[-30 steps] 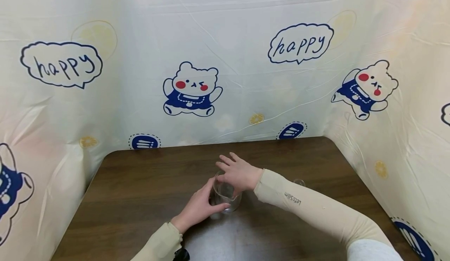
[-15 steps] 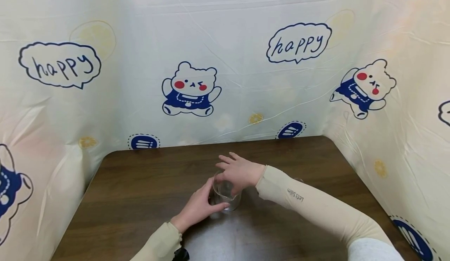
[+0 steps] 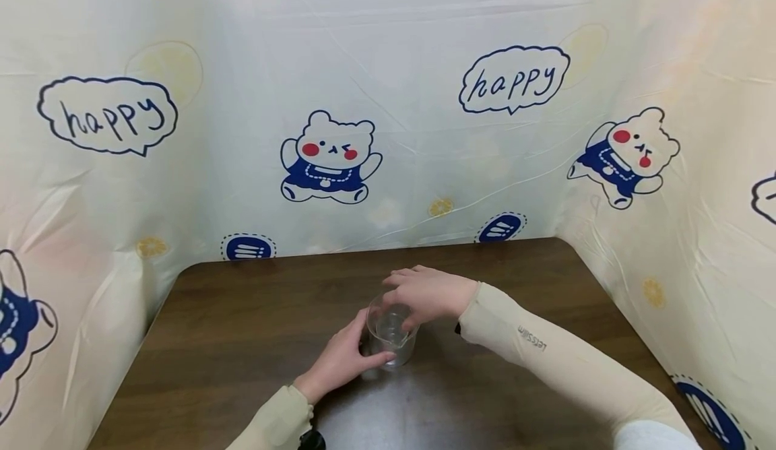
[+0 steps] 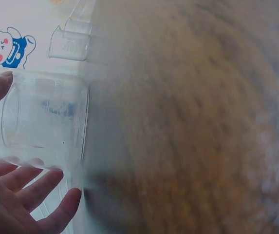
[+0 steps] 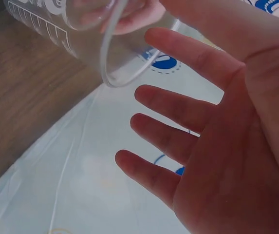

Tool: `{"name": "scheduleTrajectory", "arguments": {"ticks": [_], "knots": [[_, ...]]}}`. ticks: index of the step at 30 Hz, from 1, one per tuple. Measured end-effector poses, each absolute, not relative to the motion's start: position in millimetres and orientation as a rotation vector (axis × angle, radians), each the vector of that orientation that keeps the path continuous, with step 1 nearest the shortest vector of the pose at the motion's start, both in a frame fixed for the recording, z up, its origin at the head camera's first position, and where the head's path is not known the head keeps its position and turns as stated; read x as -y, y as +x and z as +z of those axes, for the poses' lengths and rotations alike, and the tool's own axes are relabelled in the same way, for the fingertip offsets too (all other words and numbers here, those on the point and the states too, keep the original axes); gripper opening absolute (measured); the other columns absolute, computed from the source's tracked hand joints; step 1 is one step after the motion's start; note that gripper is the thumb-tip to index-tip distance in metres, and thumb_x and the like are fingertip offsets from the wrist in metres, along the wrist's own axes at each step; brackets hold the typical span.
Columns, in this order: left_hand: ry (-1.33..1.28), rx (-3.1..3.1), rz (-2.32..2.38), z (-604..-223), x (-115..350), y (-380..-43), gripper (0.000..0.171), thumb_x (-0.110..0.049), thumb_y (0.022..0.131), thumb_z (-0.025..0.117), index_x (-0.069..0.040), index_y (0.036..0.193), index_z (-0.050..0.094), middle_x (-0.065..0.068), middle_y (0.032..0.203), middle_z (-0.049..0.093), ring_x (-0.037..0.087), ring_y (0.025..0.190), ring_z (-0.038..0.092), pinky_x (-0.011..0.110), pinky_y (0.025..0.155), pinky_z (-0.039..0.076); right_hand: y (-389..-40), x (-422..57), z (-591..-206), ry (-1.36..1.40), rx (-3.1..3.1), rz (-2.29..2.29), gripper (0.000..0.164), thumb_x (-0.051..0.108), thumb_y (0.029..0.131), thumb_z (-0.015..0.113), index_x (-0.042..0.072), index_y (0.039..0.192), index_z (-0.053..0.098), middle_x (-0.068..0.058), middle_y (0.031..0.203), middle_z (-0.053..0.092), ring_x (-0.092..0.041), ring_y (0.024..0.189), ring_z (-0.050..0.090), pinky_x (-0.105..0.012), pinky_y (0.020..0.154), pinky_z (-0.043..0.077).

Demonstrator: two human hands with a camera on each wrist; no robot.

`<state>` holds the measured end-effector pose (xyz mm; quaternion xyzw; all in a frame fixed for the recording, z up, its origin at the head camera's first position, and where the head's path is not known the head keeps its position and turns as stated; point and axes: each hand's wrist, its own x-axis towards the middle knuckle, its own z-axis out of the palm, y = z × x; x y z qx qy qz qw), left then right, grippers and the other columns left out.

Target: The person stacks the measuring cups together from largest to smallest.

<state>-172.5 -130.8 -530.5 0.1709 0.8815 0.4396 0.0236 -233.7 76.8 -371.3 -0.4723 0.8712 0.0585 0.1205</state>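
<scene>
A large clear glass beaker (image 3: 405, 350) stands on the brown table, with a smaller glass beaker (image 4: 25, 124) inside it in the left wrist view. My left hand (image 3: 342, 359) holds the large one low on its side, thumb in front and fingers round the far left. At the mouth is my right hand (image 3: 432, 294), its thumb and forefinger close to the rim. Its fingers are spread and relaxed with nothing between them in the right wrist view, where white markings show on the glass wall (image 5: 44, 29).
Another clear beaker (image 4: 70, 45) stands farther off in the left wrist view, with more glassware beyond. The right sleeve (image 3: 545, 349) hides that area in the head view. A printed curtain (image 3: 424, 133) encloses the back and sides of the wooden table (image 3: 261, 322).
My right hand has drawn up and to the right, from inside the large beaker's mouth to its rim. The left hand has stayed in place on the glass.
</scene>
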Motion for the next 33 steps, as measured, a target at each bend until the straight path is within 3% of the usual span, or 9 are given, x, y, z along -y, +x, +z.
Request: {"name": "scheduleTrajectory", "arguments": {"ticks": [6, 15, 26, 33], "knots": [[0.529, -2.726, 1.376, -531.1, 130.2, -172.4, 0.084, -0.052, 0.085, 0.085, -0.021, 0.151, 0.043, 0.001, 0.145, 0.060, 0.025, 0.130, 0.060, 0.052, 0.103, 0.050, -233.1, -91.0, -365.3, -1.417, -2.556, 0.079, 0.042, 0.035, 0.090, 0.084, 0.024, 0.129, 0.073, -0.009, 0.149, 0.059, -0.027, 0.141, 0.051, -0.050, 0.115, 0.042], [0.511, -2.726, 1.368, -530.1, 130.3, -172.2, 0.089, -0.055, 0.083, 0.085, -0.020, 0.152, 0.042, 0.004, 0.144, 0.060, 0.027, 0.128, 0.061, 0.052, 0.102, 0.050, -233.2, -114.9, -354.0, -1.403, -2.575, -0.022, 0.041, 0.030, 0.092, 0.082, 0.018, 0.130, 0.071, -0.011, 0.145, 0.061, -0.036, 0.144, 0.048, -0.056, 0.115, 0.040], [0.495, -2.720, 1.365, -531.0, 130.8, -171.4, 0.090, -0.059, 0.082, 0.083, -0.020, 0.152, 0.043, 0.004, 0.145, 0.059, 0.027, 0.128, 0.060, 0.052, 0.103, 0.050, -233.0, -147.7, -353.9, -1.439, -2.642, -0.062, 0.043, 0.029, 0.092, 0.081, 0.016, 0.131, 0.070, -0.005, 0.135, 0.066, -0.031, 0.132, 0.057, -0.051, 0.109, 0.047], [0.495, -2.720, 1.367, -530.9, 130.1, -171.2, 0.090, -0.058, 0.082, 0.084, -0.019, 0.152, 0.044, 0.005, 0.146, 0.059, 0.028, 0.129, 0.060, 0.052, 0.104, 0.049, -231.8, -160.8, -358.1, -1.346, -2.645, -0.062, 0.041, 0.028, 0.093, 0.080, 0.016, 0.130, 0.069, -0.007, 0.138, 0.066, -0.037, 0.141, 0.050, -0.054, 0.114, 0.042]]}}
